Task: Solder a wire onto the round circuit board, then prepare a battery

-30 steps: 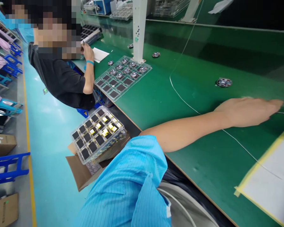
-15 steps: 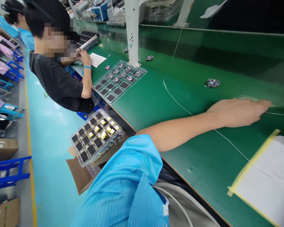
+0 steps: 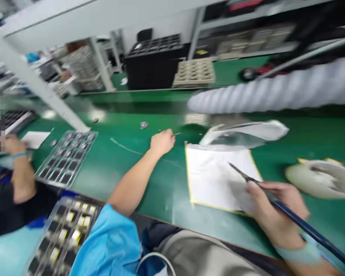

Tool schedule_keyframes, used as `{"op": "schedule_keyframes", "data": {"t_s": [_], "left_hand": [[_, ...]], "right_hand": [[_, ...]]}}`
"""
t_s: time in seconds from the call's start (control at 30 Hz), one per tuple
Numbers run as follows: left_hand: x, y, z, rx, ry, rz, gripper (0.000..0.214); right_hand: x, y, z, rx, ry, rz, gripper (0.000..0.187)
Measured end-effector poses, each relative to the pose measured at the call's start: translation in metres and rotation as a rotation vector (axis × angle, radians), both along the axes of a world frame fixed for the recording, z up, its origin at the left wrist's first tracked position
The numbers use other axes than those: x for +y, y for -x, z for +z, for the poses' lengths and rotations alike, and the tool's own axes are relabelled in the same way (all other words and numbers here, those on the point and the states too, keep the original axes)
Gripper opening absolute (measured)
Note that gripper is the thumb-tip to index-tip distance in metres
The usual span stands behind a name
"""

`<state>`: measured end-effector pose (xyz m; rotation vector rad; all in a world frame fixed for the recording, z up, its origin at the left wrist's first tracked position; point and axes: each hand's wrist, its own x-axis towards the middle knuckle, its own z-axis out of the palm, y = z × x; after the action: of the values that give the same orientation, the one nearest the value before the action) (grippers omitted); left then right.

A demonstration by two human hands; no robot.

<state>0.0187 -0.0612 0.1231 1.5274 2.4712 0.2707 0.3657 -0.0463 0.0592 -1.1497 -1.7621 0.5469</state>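
Swung into view, the right grip [image 3: 271, 212] clenches a slim dark-blue tool [image 3: 310, 230], light and stiff, by its shaft, above yellow-edged paper [image 3: 218, 176] near the front edge of the surface [image 3: 166, 207]. Left grip [image 3: 161, 142] curls beside a thin wire end [image 3: 176, 134] (blur hides whether it's pinched).

The head-worn camera faces forward and down (close range) over the left hand [image 3: 162, 142] and right hand [image 3: 276, 212].

Bright overhead light, motion blur, warped edges.
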Motion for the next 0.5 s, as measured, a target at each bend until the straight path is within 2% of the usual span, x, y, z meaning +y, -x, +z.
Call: {"op": "schedule_keyframes", "data": {"t_s": [0.1,0.23,0.4,0.5], "left_hand": [[0.016,0.006,-0.005,0.097,0.002,0.047,0.028],[0.018,0.002,-0.001,0.211,0.035,0.116,0.024],[0.022,0.004,0.002,0.335,0.045,0.144,0.026],[0.032,0.013,-0.001,0.351,0.043,0.138,0.035]], "right_hand": [[0.006,-0.002,-0.005,0.142,-0.005,-0.109,0.047],[0.005,0.004,-0.001,0.26,0.019,-0.095,0.034],[-0.002,0.0,0.028,0.319,0.018,-0.01,0.012],[0.003,-0.016,0.043,0.337,-0.009,-0.006,0.003]]}}
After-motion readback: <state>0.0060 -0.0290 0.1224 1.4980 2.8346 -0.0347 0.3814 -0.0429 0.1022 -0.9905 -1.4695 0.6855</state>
